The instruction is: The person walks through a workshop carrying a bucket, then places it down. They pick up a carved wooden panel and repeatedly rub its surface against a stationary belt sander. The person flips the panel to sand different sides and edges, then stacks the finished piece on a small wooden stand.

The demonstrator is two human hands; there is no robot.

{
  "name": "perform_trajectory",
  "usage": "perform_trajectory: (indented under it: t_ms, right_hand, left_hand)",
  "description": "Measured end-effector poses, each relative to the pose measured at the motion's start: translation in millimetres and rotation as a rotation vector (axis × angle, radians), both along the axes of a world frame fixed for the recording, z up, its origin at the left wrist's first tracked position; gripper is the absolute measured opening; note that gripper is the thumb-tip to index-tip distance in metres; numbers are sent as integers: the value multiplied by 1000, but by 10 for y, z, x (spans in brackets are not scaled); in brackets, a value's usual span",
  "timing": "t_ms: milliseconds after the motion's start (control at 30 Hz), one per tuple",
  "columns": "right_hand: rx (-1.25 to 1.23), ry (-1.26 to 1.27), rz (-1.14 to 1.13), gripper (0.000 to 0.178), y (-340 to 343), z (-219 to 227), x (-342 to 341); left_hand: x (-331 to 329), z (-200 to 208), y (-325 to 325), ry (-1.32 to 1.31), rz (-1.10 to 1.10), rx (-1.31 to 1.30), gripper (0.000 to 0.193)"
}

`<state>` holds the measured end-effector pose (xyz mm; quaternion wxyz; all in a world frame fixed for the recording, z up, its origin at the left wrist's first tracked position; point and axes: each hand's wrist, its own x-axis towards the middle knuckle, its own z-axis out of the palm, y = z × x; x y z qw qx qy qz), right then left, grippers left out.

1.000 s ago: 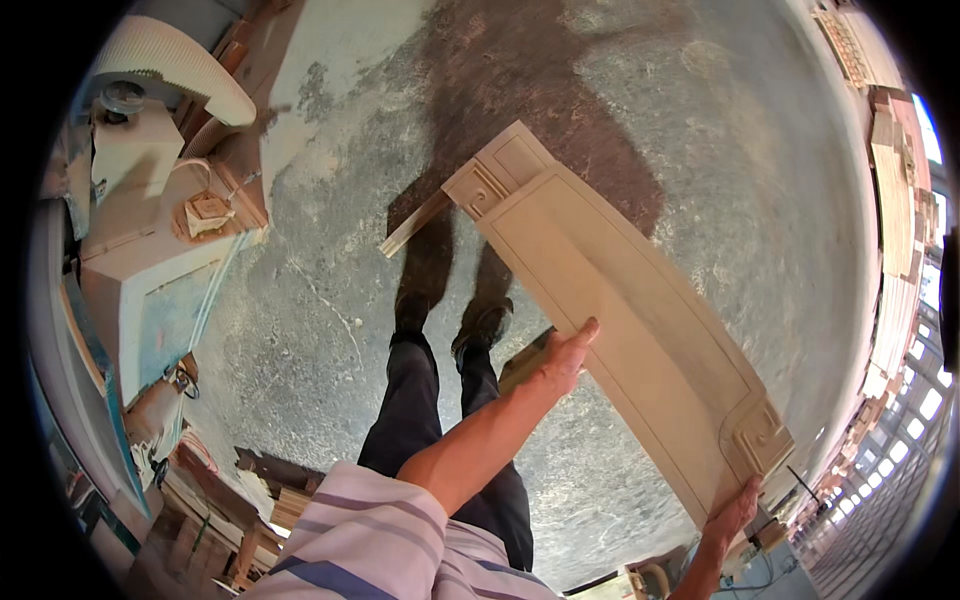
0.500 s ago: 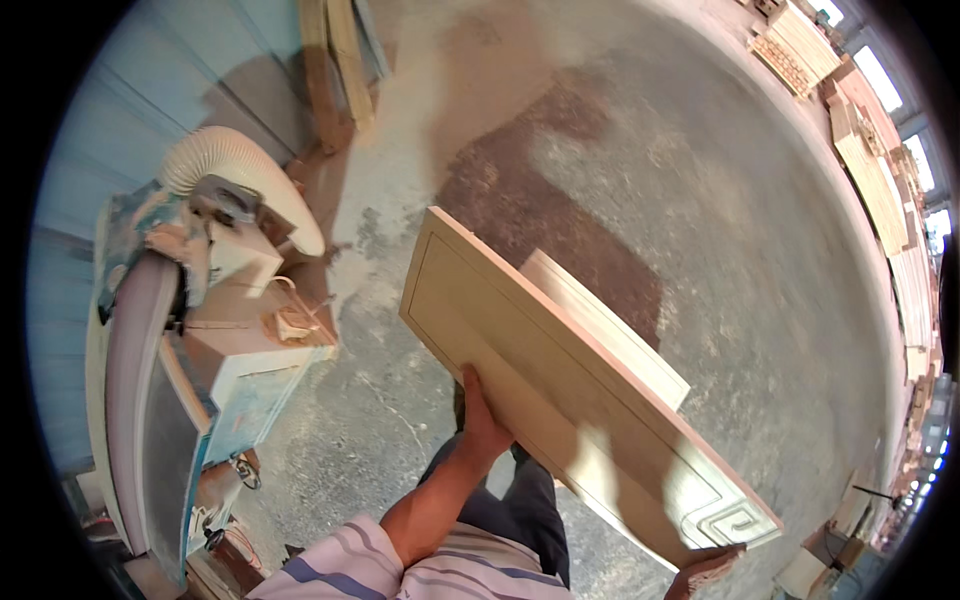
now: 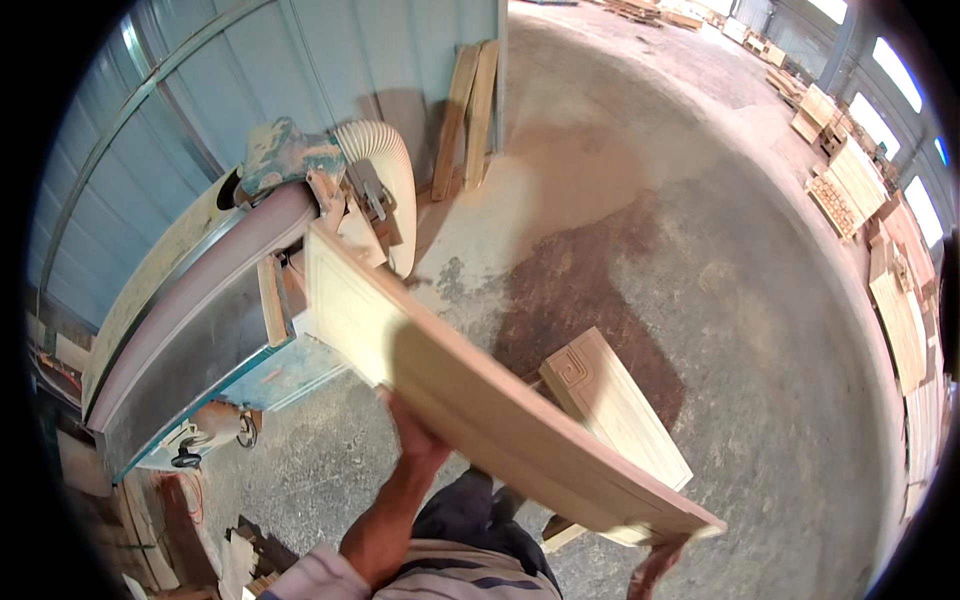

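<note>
A long pale wooden panel point(image 3: 480, 415) slants across the head view, its far left end beside the belt sander and its right end low and near me. My left hand point(image 3: 415, 430) grips its near long edge left of the middle; the fingers underneath are hidden. At the lower right end, my right hand point(image 3: 655, 568) holds the panel from below, mostly covered by it. The belt sander point(image 3: 200, 290) stands at the left with a long pinkish belt and a dark metal table. Beyond the held panel lies another wooden panel point(image 3: 625, 410) with a carved square spiral at its corner.
A ribbed cream hose point(image 3: 385, 170) curves down behind the sander. Two wooden boards point(image 3: 467, 120) lean against the blue metal wall point(image 3: 330, 50). Wood scraps point(image 3: 245, 560) lie at the lower left. Stacked timber point(image 3: 850, 185) lines the far right of the concrete floor point(image 3: 770, 330).
The held panel has swung left and its far end has come up to the sander. My view has turned left, and more of the lower panel, with its carved corner, now shows.
</note>
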<state>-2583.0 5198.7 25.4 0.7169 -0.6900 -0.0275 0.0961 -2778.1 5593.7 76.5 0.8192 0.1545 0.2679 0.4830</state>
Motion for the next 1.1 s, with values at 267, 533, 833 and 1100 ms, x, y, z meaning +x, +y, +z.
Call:
perform_trajectory:
  t_ms: [267, 533, 833, 1100]
  right_hand:
    - [-207, -236, 255, 50, 988, 584, -281]
    - [122, -135, 503, 34, 2089, 1198, -1286]
    - [262, -168, 825, 40, 2903, 1186, -3062]
    - [266, -236, 1010, 28, 3630, 1322, -4223]
  left_hand:
    - [-1233, 554, -458, 158, 410, 116, 88]
    - [-2837, 479, -747, 116, 798, -51, 82]
    - [-5377, -377, -952, -492, 758, 405, 92]
    - [-6101, 281, -904, 14, 1145, 5, 87]
